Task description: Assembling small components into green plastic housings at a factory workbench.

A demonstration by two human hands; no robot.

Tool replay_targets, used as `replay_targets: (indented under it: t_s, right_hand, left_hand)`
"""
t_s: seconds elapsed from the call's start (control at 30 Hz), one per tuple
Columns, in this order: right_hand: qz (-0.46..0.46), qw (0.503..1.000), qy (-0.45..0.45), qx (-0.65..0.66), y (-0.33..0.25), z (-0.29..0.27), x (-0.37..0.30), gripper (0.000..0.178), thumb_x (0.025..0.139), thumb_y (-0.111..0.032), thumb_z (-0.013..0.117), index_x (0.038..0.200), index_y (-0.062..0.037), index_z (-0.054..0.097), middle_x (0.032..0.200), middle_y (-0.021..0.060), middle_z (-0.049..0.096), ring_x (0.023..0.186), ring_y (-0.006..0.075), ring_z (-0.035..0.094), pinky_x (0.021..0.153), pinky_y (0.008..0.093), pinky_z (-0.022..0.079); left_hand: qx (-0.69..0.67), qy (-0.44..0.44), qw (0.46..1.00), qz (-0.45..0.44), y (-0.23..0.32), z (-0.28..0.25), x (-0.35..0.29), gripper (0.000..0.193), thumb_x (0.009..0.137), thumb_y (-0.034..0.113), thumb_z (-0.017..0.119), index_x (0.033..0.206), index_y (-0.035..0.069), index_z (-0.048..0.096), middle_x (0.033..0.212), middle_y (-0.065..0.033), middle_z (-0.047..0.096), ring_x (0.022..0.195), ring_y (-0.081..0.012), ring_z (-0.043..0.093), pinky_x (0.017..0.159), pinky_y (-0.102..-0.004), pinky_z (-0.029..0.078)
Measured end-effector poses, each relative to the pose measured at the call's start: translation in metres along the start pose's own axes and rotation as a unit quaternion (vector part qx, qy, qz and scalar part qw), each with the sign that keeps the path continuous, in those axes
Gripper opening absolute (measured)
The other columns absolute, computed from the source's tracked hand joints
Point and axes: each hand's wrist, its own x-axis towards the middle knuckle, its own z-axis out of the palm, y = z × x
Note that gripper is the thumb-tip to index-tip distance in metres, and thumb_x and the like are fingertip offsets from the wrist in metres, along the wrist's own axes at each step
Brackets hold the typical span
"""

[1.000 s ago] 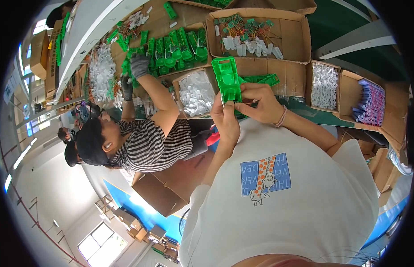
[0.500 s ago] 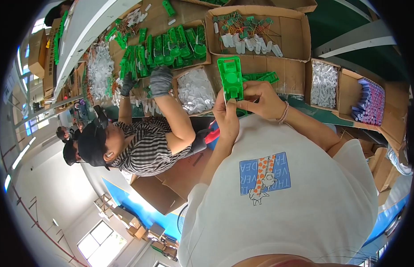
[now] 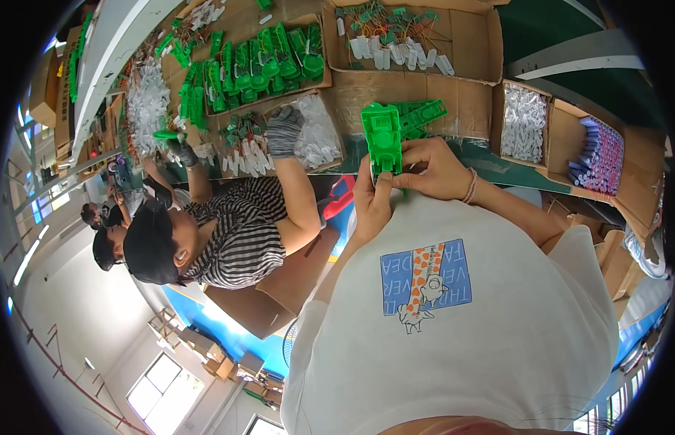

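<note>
A green plastic housing [image 3: 383,130] stands up in front of my chest, its hollow side with round and square recesses facing me. My left hand [image 3: 374,199] is closed on its lower end, thumb on the front. From the other side my right hand [image 3: 433,170] pinches the same lower end; its fingertips are partly hidden there. Just behind the held piece, more green housings [image 3: 428,114] lie on cardboard on the table.
On my left a co-worker's gloved hand [image 3: 285,132] is over a box of clear pieces [image 3: 316,138]; the other holds a green part. Farther back are a tray of green housings [image 3: 261,65] and a box of wired parts [image 3: 417,69]. Boxes of white pieces [image 3: 524,123] and purple tubes [image 3: 598,156] stand right.
The housing and my hands sit slightly lower in view, still gripped alike. The co-worker's gloved hands have moved, one to the clear pieces, one leftward with a green part.
</note>
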Motion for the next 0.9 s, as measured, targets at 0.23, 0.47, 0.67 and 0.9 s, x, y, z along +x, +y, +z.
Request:
replay_targets:
  t_s: [0.23,0.47,0.67,0.9]
  right_hand:
    - [0.010,0.999,-0.001,-0.034,0.013,0.011,-0.004,0.019,0.075,-0.018,0.076,0.086,-0.0035,0.072,0.087,0.0115,0.067,0.070,0.0200,0.063,0.062,0.0301,0.050]
    - [0.071,0.994,-0.019,0.085,0.037,-0.008,0.002,0.022,0.080,-0.020,0.074,0.087,0.0009,0.069,0.075,0.0062,0.063,0.069,0.0101,0.060,0.061,0.0278,0.049]
    - [0.127,0.988,0.007,0.087,0.010,-0.007,0.007,0.023,0.079,-0.019,0.070,0.090,0.0005,0.068,0.077,0.0052,0.064,0.068,0.0089,0.058,0.061,0.0260,0.048]
    - [0.046,0.997,0.067,0.002,0.023,0.001,0.008,0.024,0.068,-0.020,0.069,0.078,0.0012,0.067,0.064,0.0063,0.062,0.058,0.0097,0.057,0.055,0.0267,0.047]
  left_hand:
    - [-0.004,0.036,0.999,-0.003,-0.023,-0.007,-0.006,0.032,0.091,0.001,0.045,0.123,-0.001,0.052,0.104,-0.0045,0.061,0.093,-0.0110,0.054,0.083,-0.0253,0.043]
    - [-0.108,-0.045,0.991,-0.069,-0.001,-0.002,0.007,0.047,0.093,0.000,0.047,0.139,-0.002,0.037,0.125,-0.0087,0.053,0.114,-0.0151,0.050,0.097,-0.0260,0.038]
    - [-0.027,-0.082,0.996,-0.038,0.001,-0.003,0.008,0.051,0.094,0.001,0.048,0.144,-0.001,0.032,0.133,-0.0103,0.050,0.122,-0.0173,0.047,0.103,-0.0274,0.035]
    - [-0.039,-0.073,0.996,-0.043,-0.003,-0.001,0.007,0.051,0.094,-0.001,0.048,0.143,-0.002,0.034,0.131,-0.0096,0.052,0.120,-0.0147,0.049,0.100,-0.0263,0.037]
